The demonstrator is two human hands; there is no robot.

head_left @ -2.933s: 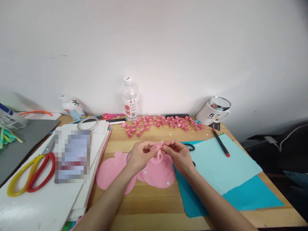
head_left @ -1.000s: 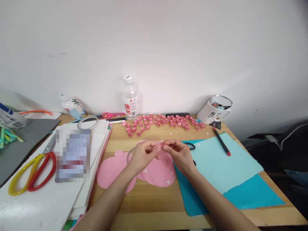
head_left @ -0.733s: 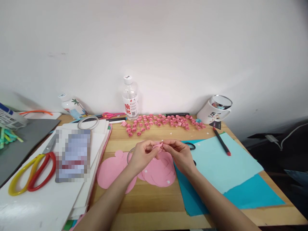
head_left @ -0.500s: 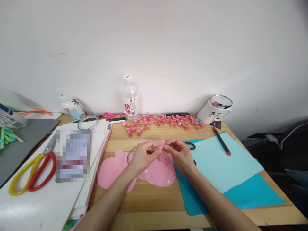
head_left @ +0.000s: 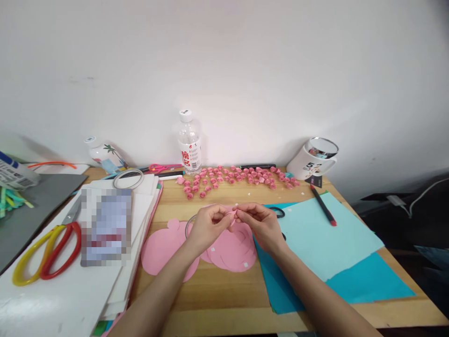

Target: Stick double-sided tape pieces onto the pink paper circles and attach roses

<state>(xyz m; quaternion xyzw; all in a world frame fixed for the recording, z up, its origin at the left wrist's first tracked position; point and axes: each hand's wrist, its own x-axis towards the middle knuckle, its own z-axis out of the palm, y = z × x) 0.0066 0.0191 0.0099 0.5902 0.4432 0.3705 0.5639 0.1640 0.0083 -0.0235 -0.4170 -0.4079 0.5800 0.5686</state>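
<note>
My left hand (head_left: 206, 225) and my right hand (head_left: 261, 223) meet above the middle of the wooden desk (head_left: 224, 299). Both pinch a small pink paper strip (head_left: 232, 214) between their fingertips, and it is coiled tight there. Beneath the hands lie pink paper discs (head_left: 164, 250) cut in spirals, some with small white tape squares. A clear tape ring (head_left: 189, 223) shows partly behind my left hand. Several finished little pink paper roses (head_left: 231, 179) lie in rows farther back.
Light blue and teal paper sheets (head_left: 326, 238) lie right, with a red pen (head_left: 322, 205) and black scissors (head_left: 278, 213). A water bottle (head_left: 189, 142) and a mug (head_left: 312, 161) stand by the wall. Left: white sheets (head_left: 63, 290), red-yellow scissors (head_left: 45, 252), tape ring (head_left: 128, 179), small bottle (head_left: 103, 154).
The loose loop of pink strip hanging below my fingers has been drawn up into a tighter coil. Both hands stayed in nearly the same place, fingers shifting slightly.
</note>
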